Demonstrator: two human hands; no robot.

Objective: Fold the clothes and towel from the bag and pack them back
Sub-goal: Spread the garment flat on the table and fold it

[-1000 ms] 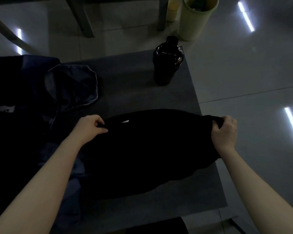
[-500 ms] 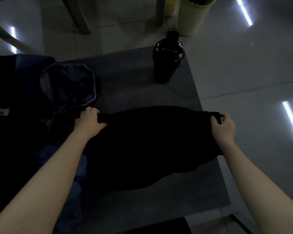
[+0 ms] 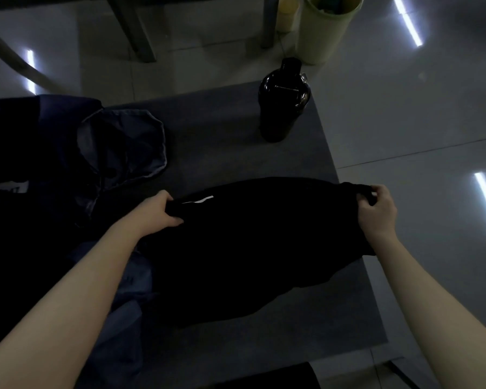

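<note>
My left hand (image 3: pixel 157 213) and right hand (image 3: pixel 378 211) both grip the black garment's (image 3: pixel 250 248) far edge — spread on the grey table (image 3: pixel 222 130).

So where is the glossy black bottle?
In the head view the glossy black bottle stands upright at the far right corner of the grey table, beyond the black garment, near the pale green bin.

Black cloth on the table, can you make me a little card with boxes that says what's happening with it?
garment: black garment, spread on the grey table, right end past the table's edge
left hand: left hand grips its far left edge, beside a white label
right hand: right hand pinches its far right corner
nearby: denim garment to the left; black bottle upright at the far side
floor: green bin
</note>
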